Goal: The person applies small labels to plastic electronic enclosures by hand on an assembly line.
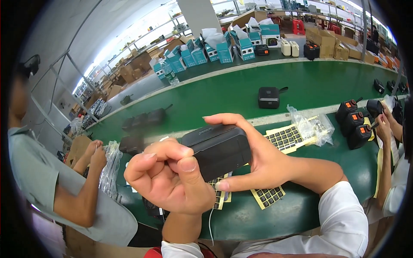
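Observation:
In front of me, above the bench, is a black box-shaped device with rounded edges. My right hand grips it from the right, its fingers over the top edge and the thumb below. My left hand is at the device's left end, palm turned up, with thumb and index finger pinched together. Whatever lies in that pinch, if anything, is too small to make out. Below and beyond the device are yellow sheets of small black square pads, partly hidden by my hands.
A green conveyor belt runs behind, carrying a black device. Clear plastic bags and black devices with orange marks stand right. Teal boxes line the far side. A person works left; another person's hands show right.

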A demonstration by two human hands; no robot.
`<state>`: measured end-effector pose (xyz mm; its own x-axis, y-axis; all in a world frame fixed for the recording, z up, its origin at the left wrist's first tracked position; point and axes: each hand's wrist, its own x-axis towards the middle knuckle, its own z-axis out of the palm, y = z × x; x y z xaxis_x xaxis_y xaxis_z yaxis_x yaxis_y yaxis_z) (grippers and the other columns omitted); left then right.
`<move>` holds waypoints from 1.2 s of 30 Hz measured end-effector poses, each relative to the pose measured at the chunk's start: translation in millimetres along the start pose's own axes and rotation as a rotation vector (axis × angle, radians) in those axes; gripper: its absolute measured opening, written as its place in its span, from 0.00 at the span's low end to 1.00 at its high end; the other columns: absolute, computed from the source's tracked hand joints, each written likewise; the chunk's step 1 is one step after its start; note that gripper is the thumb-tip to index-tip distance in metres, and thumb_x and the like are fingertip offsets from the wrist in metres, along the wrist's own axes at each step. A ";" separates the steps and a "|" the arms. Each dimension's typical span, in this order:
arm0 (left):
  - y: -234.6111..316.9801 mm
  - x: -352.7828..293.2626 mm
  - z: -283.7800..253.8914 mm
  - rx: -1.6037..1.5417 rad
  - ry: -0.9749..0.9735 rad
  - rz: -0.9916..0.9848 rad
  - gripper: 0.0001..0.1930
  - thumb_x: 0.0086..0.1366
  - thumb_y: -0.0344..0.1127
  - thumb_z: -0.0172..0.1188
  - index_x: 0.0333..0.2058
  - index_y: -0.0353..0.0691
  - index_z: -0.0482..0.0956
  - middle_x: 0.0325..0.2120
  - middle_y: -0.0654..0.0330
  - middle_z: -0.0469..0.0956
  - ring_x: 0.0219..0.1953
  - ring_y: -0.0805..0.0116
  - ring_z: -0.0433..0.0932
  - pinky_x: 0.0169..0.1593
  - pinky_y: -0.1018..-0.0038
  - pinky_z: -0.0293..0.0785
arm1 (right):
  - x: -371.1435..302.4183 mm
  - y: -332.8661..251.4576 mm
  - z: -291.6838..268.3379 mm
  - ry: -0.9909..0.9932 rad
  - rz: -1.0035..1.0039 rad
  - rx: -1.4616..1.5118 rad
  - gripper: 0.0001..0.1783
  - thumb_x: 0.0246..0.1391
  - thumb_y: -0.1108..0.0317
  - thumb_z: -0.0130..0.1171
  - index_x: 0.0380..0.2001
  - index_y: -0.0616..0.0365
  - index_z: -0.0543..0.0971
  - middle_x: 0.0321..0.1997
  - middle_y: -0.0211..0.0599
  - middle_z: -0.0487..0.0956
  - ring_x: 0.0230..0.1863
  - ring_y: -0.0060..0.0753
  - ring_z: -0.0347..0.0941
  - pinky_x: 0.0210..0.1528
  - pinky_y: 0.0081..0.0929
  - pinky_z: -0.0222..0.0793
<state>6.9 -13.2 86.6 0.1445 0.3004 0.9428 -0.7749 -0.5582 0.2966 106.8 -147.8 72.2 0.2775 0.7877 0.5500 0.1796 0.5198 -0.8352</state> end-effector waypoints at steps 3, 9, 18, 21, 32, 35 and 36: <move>-1.1 -0.5 1.5 0.005 0.008 -0.031 0.23 0.69 0.33 0.63 0.55 0.40 0.62 0.39 0.58 0.73 0.43 0.70 0.70 0.57 0.66 0.69 | -1.9 6.2 0.5 0.002 0.002 0.013 0.55 0.52 0.74 0.72 0.75 0.54 0.47 0.68 0.44 0.64 0.69 0.34 0.64 0.69 0.35 0.63; -4.2 2.5 -2.7 -0.003 0.017 -0.007 0.22 0.69 0.34 0.63 0.55 0.41 0.61 0.39 0.58 0.73 0.42 0.70 0.69 0.57 0.65 0.69 | -0.8 7.1 -4.8 -0.018 -0.015 -0.016 0.50 0.59 0.67 0.63 0.75 0.56 0.44 0.68 0.46 0.62 0.70 0.36 0.60 0.72 0.36 0.57; -4.5 2.5 -1.4 0.007 0.050 0.100 0.24 0.68 0.31 0.63 0.53 0.42 0.57 0.35 0.56 0.76 0.31 0.73 0.70 0.38 0.76 0.71 | 1.4 5.0 -22.5 -0.155 -0.171 -0.317 0.55 0.59 0.59 0.63 0.76 0.64 0.39 0.74 0.50 0.53 0.73 0.42 0.54 0.74 0.40 0.49; -2.2 1.7 -4.9 0.043 0.012 0.161 0.23 0.68 0.31 0.63 0.52 0.43 0.57 0.34 0.57 0.76 0.31 0.73 0.69 0.37 0.76 0.70 | 2.0 -3.5 -21.8 -0.160 -0.210 -0.380 0.53 0.59 0.59 0.62 0.75 0.65 0.41 0.76 0.52 0.49 0.74 0.45 0.53 0.75 0.41 0.47; -8.8 -7.4 2.4 0.052 0.019 0.005 0.18 0.70 0.30 0.59 0.52 0.43 0.60 0.38 0.58 0.71 0.41 0.71 0.68 0.56 0.64 0.69 | 3.1 1.3 -15.1 0.031 -0.231 -0.442 0.42 0.54 0.61 0.69 0.65 0.63 0.60 0.64 0.51 0.61 0.70 0.49 0.58 0.72 0.37 0.53; -7.2 -5.6 0.7 0.016 0.034 -0.026 0.19 0.70 0.30 0.59 0.53 0.43 0.60 0.39 0.58 0.71 0.42 0.71 0.69 0.56 0.64 0.69 | 3.4 6.4 -10.4 0.068 -0.264 -0.480 0.50 0.43 0.62 0.78 0.65 0.62 0.61 0.63 0.51 0.62 0.69 0.49 0.59 0.71 0.38 0.55; -6.6 -4.8 0.6 0.017 0.035 -0.024 0.19 0.70 0.30 0.59 0.53 0.43 0.60 0.39 0.58 0.71 0.42 0.71 0.69 0.56 0.64 0.69 | 3.5 5.1 -10.6 0.066 -0.265 -0.480 0.50 0.43 0.62 0.78 0.65 0.62 0.61 0.63 0.51 0.62 0.69 0.49 0.59 0.71 0.38 0.55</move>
<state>11.7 -11.4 80.2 0.1417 0.3404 0.9295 -0.7606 -0.5636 0.3223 118.7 -145.9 69.9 0.2205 0.6197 0.7532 0.6570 0.4763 -0.5843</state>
